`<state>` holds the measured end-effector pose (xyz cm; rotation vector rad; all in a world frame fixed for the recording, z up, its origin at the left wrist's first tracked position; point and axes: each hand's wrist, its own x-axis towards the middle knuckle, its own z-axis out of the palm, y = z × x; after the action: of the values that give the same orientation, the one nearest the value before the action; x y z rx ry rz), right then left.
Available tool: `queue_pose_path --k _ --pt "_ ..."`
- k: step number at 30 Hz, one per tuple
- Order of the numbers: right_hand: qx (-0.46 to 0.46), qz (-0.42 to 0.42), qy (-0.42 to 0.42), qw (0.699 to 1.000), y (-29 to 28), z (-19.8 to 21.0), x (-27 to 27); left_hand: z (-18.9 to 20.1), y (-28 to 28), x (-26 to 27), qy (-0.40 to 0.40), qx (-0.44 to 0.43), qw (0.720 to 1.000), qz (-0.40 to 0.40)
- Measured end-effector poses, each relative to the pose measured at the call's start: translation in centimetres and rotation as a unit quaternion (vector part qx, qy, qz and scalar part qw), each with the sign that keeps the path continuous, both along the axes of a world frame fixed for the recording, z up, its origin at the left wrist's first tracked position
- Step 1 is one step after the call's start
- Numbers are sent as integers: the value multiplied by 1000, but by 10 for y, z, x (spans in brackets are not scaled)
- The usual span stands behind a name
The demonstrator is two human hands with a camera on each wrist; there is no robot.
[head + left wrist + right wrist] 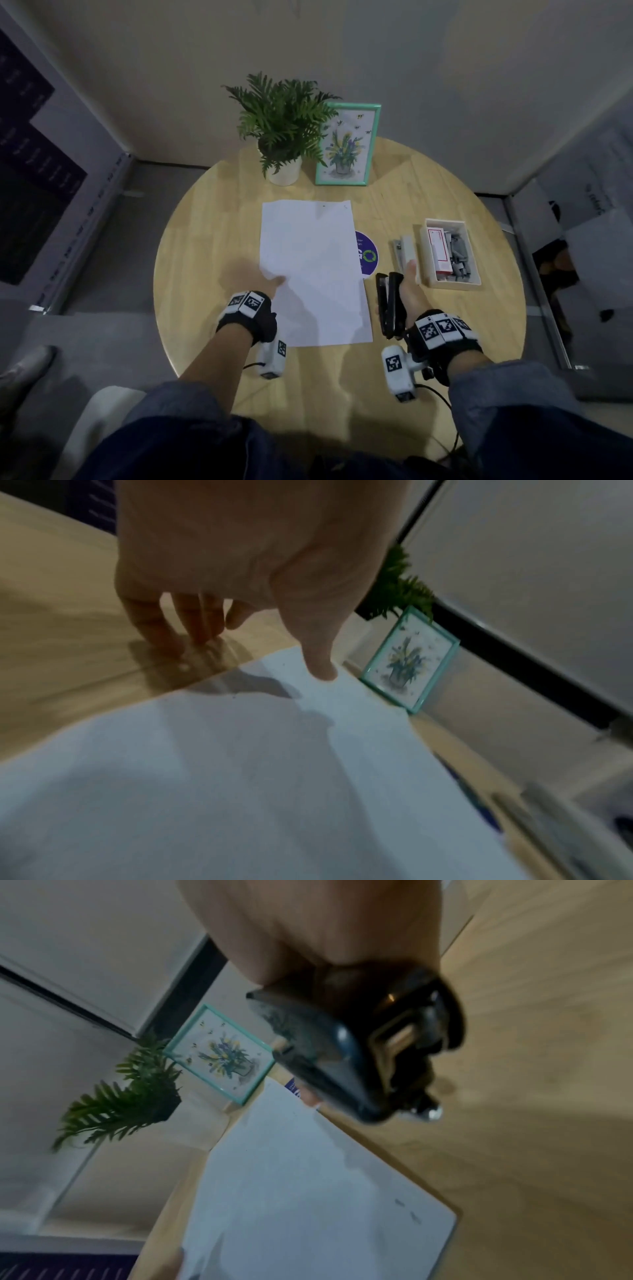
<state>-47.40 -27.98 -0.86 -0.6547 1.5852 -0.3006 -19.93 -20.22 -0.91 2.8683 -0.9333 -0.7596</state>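
A white paper sheet lies flat in the middle of the round wooden table. My left hand is at the sheet's left edge. In the left wrist view the thumb rests on the paper and the other fingers touch the bare wood beside it. My right hand grips a black stapler just right of the sheet, held off the table. The right wrist view shows the stapler above the paper.
A white stapler and an open box of staples lie at the right. A purple round sticker peeks out from under the paper. A potted fern and a green picture frame stand at the back.
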Motion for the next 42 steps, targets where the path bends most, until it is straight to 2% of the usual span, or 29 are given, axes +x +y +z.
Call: queue_pose_path --k 2,4,5,7,9,11,13,16,18,21,24,27,31,36,42 --pt "24 -1 -24 999 3 10 9 -7 -6 7 -19 21 999 -30" --pt "51 -11 -33 998 12 33 24 -7 -10 11 -5 45 998 -40" --pt "51 -21 -31 998 13 29 24 -5 -11 12 2 47 998 -46" --pt "35 -40 -39 998 15 24 22 -4 -11 10 10 13 998 -66" --pt "20 -72 -47 996 15 28 20 -4 -7 8 55 -63 994 -64" --pt "19 -71 -52 996 15 30 17 -6 -2 11 120 -116 986 -21" --pt "22 -51 -72 996 18 36 13 -7 2 16 174 -133 975 18" --pt "19 -21 -131 991 22 43 6 -4 11 15 137 -130 981 -37" --pt "20 -6 -144 989 26 50 2 3 21 10 108 -186 975 -63" --pt "12 28 -91 995 31 61 -2 22 37 10 127 -249 955 -95" --pt "-97 57 -3 994 32 72 -7 63 48 17 201 -314 923 -96" --pt "-226 70 40 971 29 88 -16 125 57 21 265 -352 887 -137" --pt "-346 137 22 928 26 132 -20 192 61 25 248 -384 873 -172" --pt "-464 197 41 863 25 171 -16 215 57 28 239 -415 855 -197" --pt "-514 287 86 803 26 176 -7 222 52 22 224 -395 860 -234"
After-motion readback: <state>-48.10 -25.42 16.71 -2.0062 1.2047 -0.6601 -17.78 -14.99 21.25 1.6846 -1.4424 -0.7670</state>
